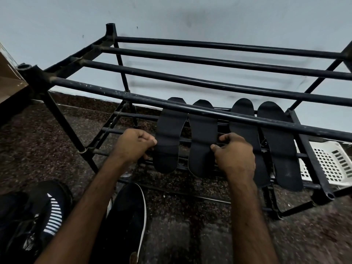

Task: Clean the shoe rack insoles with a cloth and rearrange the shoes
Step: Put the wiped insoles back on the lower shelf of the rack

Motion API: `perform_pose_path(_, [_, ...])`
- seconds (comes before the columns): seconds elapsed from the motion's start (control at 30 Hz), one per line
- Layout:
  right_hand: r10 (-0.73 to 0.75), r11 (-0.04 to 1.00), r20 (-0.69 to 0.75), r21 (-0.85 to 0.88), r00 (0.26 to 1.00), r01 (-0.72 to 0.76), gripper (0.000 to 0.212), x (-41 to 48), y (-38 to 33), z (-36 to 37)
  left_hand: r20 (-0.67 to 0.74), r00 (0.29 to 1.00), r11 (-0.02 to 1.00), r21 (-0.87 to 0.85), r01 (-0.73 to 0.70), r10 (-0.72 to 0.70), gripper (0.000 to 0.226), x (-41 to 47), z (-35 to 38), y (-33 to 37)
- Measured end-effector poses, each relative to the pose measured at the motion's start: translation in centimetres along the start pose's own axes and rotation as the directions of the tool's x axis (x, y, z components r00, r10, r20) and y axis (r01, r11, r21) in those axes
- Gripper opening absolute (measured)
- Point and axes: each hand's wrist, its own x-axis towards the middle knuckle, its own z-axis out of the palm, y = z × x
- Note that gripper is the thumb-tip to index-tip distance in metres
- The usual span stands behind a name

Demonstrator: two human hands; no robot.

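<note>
**dusty_rails:** Closest to the lens are two shoes on the floor, a black striped sneaker (43,216) and a black slip-on (127,221), both off the shoe rack (171,103). So where are the insoles?

**sole_mate:** On the tier under the top bars, four side by side. Long axis runs front to back across the bars, toes at the wall, heels toward the person. Their left hand (133,144) pinches the outer edge of the leftmost insole (169,130). The right hand (235,155) has thumb and fingers curled on the right edge of the second insole (202,130), looks like a pinch too. The third insole (245,121) and fourth insole (280,145) lie further right, nearer that right hand.

**dusty_rails:** Cloth?

**sole_mate:** None in view. One white basket (331,162) sits beyond the rack's right end. My guess is they're squaring up the left pair.
</note>
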Motion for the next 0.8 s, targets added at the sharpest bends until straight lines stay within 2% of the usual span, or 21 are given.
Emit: perform_pose_path(0.8, [-0.035,0.999,0.026,-0.025,0.999,0.035,0.032,-0.55,-0.51,0.22,0.012,1.000,0.999,0.017,-0.028,0.028,0.011,0.21,-0.02,-0.57])
